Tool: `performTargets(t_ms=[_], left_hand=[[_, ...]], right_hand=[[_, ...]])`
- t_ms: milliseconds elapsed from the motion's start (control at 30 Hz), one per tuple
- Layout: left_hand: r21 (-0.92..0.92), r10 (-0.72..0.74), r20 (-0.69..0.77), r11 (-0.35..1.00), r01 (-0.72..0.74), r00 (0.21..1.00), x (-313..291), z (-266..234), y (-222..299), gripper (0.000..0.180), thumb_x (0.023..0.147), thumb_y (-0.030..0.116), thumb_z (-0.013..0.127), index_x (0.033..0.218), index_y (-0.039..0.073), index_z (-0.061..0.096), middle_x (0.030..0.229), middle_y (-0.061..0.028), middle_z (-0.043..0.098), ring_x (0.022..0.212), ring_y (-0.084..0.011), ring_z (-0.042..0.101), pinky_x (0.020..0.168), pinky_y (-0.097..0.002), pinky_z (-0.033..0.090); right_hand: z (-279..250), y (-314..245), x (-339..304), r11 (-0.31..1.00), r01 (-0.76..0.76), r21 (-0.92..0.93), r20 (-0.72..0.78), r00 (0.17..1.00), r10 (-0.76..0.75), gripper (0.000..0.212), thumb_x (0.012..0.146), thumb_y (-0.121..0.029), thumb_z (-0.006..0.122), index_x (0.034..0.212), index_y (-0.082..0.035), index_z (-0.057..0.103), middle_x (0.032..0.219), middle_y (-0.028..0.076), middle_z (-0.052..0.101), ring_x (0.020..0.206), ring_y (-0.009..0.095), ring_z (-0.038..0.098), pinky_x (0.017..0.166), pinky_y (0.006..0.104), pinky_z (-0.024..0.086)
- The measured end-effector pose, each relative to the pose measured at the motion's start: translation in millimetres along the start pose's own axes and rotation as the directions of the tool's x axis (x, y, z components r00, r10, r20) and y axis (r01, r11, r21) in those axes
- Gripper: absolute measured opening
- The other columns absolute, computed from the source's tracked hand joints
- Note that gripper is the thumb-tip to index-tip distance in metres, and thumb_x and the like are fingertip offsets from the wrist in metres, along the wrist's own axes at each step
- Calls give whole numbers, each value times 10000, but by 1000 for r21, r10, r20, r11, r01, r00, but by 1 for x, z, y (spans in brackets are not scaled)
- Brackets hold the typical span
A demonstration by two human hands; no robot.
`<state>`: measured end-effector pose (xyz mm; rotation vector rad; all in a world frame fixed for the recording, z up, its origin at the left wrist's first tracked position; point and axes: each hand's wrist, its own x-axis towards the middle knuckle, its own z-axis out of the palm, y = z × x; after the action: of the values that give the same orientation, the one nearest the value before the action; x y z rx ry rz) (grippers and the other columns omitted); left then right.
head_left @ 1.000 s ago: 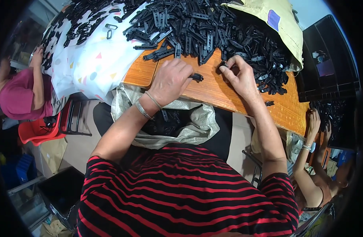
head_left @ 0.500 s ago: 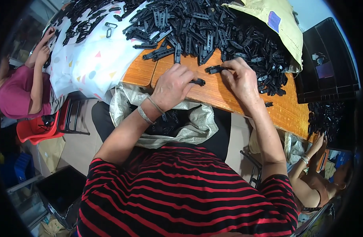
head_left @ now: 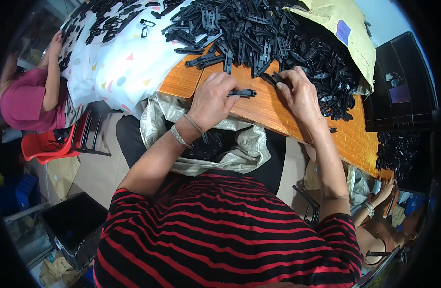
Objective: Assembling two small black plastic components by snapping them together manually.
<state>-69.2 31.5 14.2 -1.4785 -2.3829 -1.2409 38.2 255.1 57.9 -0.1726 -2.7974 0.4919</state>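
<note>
My left hand (head_left: 213,98) is closed on a slim black plastic part (head_left: 244,93), which sticks out past the fingertips over the front edge of the wooden table (head_left: 182,85). Farther right, my right hand (head_left: 301,96) pinches another black plastic part (head_left: 277,78) between thumb and fingers, at the near edge of a big pile of similar black parts (head_left: 249,36). Below my left hand, an open woven sack (head_left: 251,149) lies across my lap, with dark parts inside.
White patterned sheeting (head_left: 119,72) with scattered black parts covers the table's left side. A yellowish paper sack (head_left: 348,36) stands behind the pile. Co-workers sit at left (head_left: 30,103) and lower right (head_left: 381,225). A red chair (head_left: 50,141) and a black bin (head_left: 76,225) are on the floor.
The part in my left hand now sticks out farther from the fingers. My right hand has moved its part slightly away from me, up against the pile. The whole view has shifted a little.
</note>
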Motion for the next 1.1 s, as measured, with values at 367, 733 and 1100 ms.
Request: performTargets(t_ms=[367, 733, 1100], left_hand=[[-721, -389, 224, 552, 420, 894, -1, -1, 15, 189, 842, -25, 663, 1028, -5, 638, 906, -19, 655, 799, -55, 621, 683, -210, 522], [-823, -419, 361, 278, 496, 833, -11, -2, 15, 317, 864, -68, 603, 1180, -76, 587, 926, -91, 696, 794, -95, 670, 718, -211, 549], [-810, -365, 268, 415, 414, 891, -17, -10, 31, 326, 877, -58, 600, 1200, -64, 557, 1007, -104, 676, 896, -120, 668, 769, -233, 552]], right_hand=[[6, -57, -11, 954, 217, 206, -65, 976, -208, 290, 789, 19, 708, 1068, -48, 668, 931, 100, 610, 778, 261, 643, 653, 332, 522], [17, -63, -16, 947, 188, 262, -64, 982, -177, 279, 755, -10, 755, 1025, -36, 690, 899, 102, 613, 756, 246, 657, 641, 325, 525], [20, -64, -16, 909, 161, 385, -42, 987, -157, 284, 760, -45, 783, 1021, -25, 674, 882, 50, 605, 714, 139, 626, 589, 273, 489]])
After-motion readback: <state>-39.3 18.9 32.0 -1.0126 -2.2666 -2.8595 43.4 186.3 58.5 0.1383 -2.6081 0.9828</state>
